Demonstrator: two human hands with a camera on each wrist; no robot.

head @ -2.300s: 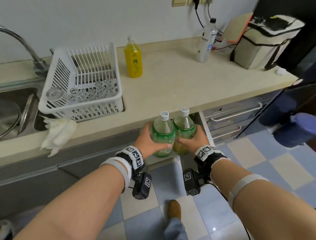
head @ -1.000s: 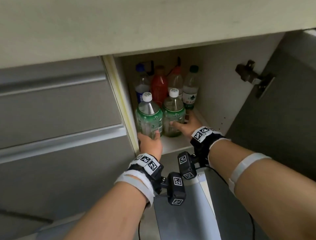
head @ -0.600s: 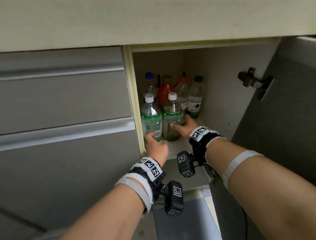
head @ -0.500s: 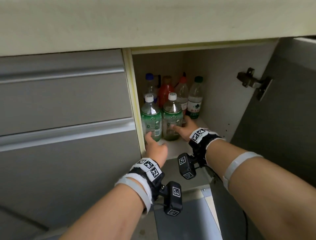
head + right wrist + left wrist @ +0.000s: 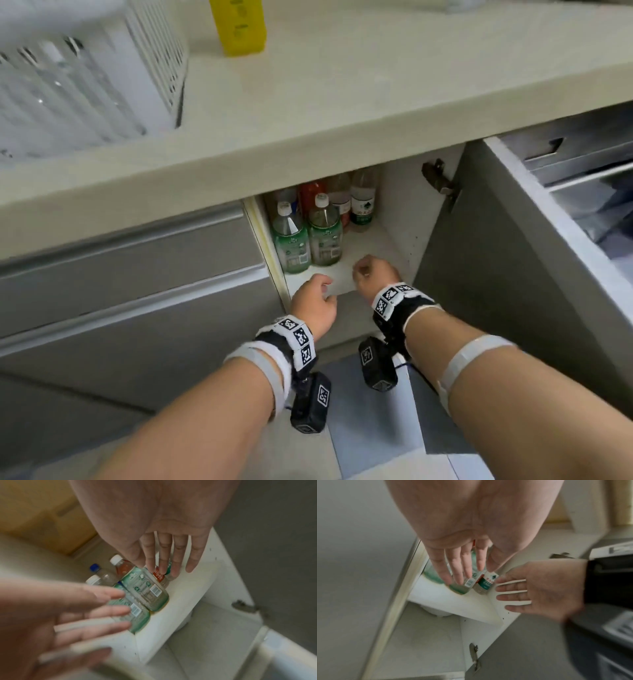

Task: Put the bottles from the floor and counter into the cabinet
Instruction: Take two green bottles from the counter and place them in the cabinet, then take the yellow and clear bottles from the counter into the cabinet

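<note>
Two green-labelled bottles, the left one [image 5: 291, 240] and the right one [image 5: 324, 236], stand upright side by side at the front left of the cabinet shelf [image 5: 371, 245]. My left hand [image 5: 313, 299] hovers at the shelf's front edge, empty, a little short of the bottles. My right hand [image 5: 372, 274] hangs over the bare shelf to their right, also empty. In the wrist views the left fingers [image 5: 453, 569] and right fingers [image 5: 164, 557] are straight and spread, clear of the bottles [image 5: 145, 589]. A yellow bottle [image 5: 238, 27] stands on the counter [image 5: 342, 96].
Behind the green pair stand several more bottles, among them a red one [image 5: 311, 195] and a clear one with a green label [image 5: 363, 205]. The grey cabinet door [image 5: 496, 267] hangs open at right. A white dish rack [image 5: 85, 68] sits on the counter's left; closed drawers [image 5: 130, 274] lie left.
Both hands have let go of the green bottles and drawn back toward the shelf's front edge. The head view has lifted, so the counter top shows again.
</note>
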